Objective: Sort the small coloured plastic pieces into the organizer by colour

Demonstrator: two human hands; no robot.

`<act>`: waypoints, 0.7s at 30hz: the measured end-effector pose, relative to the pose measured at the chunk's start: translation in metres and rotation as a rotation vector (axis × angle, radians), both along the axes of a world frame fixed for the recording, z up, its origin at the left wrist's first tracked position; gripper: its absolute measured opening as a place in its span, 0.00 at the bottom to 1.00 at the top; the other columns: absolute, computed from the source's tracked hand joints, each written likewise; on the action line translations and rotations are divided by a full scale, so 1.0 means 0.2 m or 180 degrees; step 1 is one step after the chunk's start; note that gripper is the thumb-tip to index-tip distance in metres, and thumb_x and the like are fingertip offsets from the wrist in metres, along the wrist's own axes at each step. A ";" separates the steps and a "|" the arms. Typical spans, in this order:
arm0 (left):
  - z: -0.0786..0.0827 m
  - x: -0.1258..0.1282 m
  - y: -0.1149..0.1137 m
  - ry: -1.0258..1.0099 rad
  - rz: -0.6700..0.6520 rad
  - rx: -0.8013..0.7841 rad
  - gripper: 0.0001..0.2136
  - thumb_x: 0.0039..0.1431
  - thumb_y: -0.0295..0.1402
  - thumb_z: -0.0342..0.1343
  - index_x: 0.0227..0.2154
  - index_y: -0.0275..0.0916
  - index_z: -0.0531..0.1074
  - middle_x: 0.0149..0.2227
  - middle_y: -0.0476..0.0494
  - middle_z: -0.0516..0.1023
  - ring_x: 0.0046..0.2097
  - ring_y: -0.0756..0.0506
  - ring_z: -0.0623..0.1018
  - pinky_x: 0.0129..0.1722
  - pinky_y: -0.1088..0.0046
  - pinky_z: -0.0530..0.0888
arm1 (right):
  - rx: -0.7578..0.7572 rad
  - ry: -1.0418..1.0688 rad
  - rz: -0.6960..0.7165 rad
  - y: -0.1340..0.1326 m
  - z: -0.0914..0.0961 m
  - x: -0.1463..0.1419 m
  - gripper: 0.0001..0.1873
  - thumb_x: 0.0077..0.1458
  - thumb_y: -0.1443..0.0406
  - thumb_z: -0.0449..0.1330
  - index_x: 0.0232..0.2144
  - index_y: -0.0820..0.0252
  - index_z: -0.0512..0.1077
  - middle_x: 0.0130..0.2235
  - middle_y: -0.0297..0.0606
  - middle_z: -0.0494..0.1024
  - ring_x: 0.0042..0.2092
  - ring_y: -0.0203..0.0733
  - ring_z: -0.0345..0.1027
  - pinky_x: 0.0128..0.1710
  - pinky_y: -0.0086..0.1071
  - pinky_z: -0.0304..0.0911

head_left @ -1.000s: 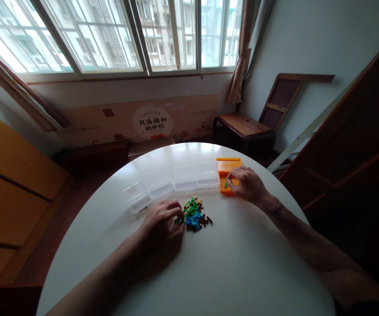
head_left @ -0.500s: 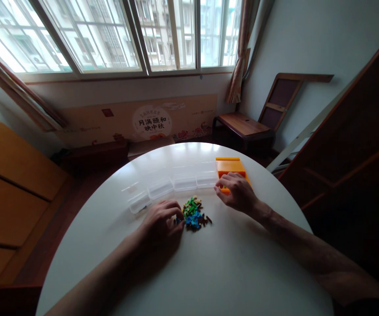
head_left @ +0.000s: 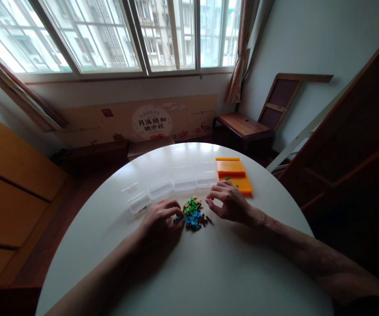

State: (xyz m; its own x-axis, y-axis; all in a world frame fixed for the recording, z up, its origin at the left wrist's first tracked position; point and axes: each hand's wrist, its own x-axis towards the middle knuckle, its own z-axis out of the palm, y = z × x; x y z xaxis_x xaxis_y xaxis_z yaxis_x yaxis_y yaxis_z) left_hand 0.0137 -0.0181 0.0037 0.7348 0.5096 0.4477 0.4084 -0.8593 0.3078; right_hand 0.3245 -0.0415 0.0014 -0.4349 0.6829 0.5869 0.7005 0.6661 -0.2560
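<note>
A small heap of tiny coloured pieces (head_left: 193, 213), green, blue, brown and yellow, lies on the round white table (head_left: 209, 272). My left hand (head_left: 161, 221) rests on the table at the heap's left edge, fingers curled down with the tips touching the pieces. My right hand (head_left: 227, 202) hovers just right of the heap, fingers bent and apart, with nothing in them. Behind it sits an orange tray (head_left: 234, 174) with a few green pieces on its front part.
A row of clear plastic boxes (head_left: 173, 184) stands behind the heap, lids open. Beyond the table are a wooden bench (head_left: 242, 125), a leaning wooden frame (head_left: 284, 98), a window and a dark wooden panel on the right.
My right hand left the orange tray and moved left and toward me to the heap, leaving green pieces on the tray. My left hand stayed at the heap.
</note>
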 end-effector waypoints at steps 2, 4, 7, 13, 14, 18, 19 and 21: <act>0.00 0.00 0.00 0.0008 -0.0093 0.0047 0.04 0.69 0.32 0.61 0.37 0.43 0.80 0.40 0.45 0.83 0.38 0.46 0.81 0.39 0.70 0.77 | -0.0014 0.0024 0.0043 0.00 0.00 0.00 0.11 0.69 0.64 0.61 0.31 0.55 0.76 0.34 0.38 0.81 0.39 0.46 0.70 0.47 0.41 0.64; 0.01 0.01 0.00 -0.0046 -0.0125 0.0063 0.04 0.71 0.32 0.59 0.39 0.42 0.79 0.40 0.44 0.83 0.38 0.46 0.80 0.39 0.70 0.76 | -0.0031 0.0034 0.0174 -0.01 0.01 -0.01 0.10 0.69 0.65 0.61 0.33 0.55 0.77 0.34 0.38 0.81 0.39 0.46 0.70 0.48 0.42 0.65; 0.01 0.02 0.00 -0.0229 -0.0113 -0.0002 0.04 0.73 0.30 0.58 0.41 0.41 0.78 0.40 0.43 0.82 0.36 0.48 0.79 0.37 0.72 0.75 | -0.0079 0.0067 0.0473 -0.02 0.02 -0.02 0.07 0.69 0.65 0.61 0.37 0.54 0.78 0.36 0.38 0.83 0.40 0.46 0.72 0.49 0.42 0.67; 0.00 0.04 -0.03 -0.0511 -0.0102 -0.0064 0.03 0.75 0.29 0.58 0.44 0.41 0.77 0.39 0.46 0.84 0.36 0.49 0.82 0.40 0.71 0.77 | -0.0028 0.0118 0.0920 -0.05 0.01 -0.06 0.06 0.71 0.59 0.64 0.43 0.53 0.79 0.40 0.37 0.85 0.42 0.45 0.76 0.52 0.42 0.67; 0.00 0.05 -0.04 -0.0537 -0.0092 -0.0082 0.03 0.75 0.30 0.59 0.43 0.41 0.77 0.39 0.46 0.85 0.36 0.49 0.82 0.41 0.72 0.77 | 0.0001 0.0104 0.0937 -0.05 0.01 -0.07 0.07 0.72 0.57 0.64 0.44 0.53 0.79 0.40 0.37 0.85 0.42 0.44 0.77 0.52 0.42 0.67; 0.01 0.09 -0.07 -0.0522 -0.0113 -0.0115 0.05 0.75 0.33 0.60 0.42 0.41 0.79 0.38 0.46 0.86 0.34 0.49 0.83 0.40 0.71 0.78 | 0.0088 -0.0023 0.0980 -0.04 -0.01 -0.09 0.11 0.73 0.55 0.64 0.44 0.54 0.80 0.42 0.37 0.86 0.41 0.42 0.77 0.48 0.39 0.66; 0.01 0.10 -0.08 -0.0507 -0.0130 -0.0093 0.05 0.75 0.33 0.61 0.41 0.41 0.79 0.37 0.47 0.86 0.33 0.49 0.82 0.39 0.72 0.77 | 0.0118 -0.0042 0.1003 -0.03 -0.02 -0.09 0.11 0.73 0.55 0.64 0.44 0.54 0.80 0.41 0.37 0.86 0.41 0.42 0.77 0.47 0.38 0.65; 0.02 0.11 -0.09 -0.0507 -0.0171 -0.0010 0.04 0.73 0.34 0.63 0.41 0.41 0.79 0.37 0.48 0.87 0.30 0.51 0.81 0.37 0.72 0.76 | 0.0217 -0.0037 0.1071 -0.03 -0.03 -0.09 0.10 0.74 0.56 0.63 0.44 0.54 0.80 0.40 0.36 0.86 0.40 0.41 0.77 0.46 0.37 0.64</act>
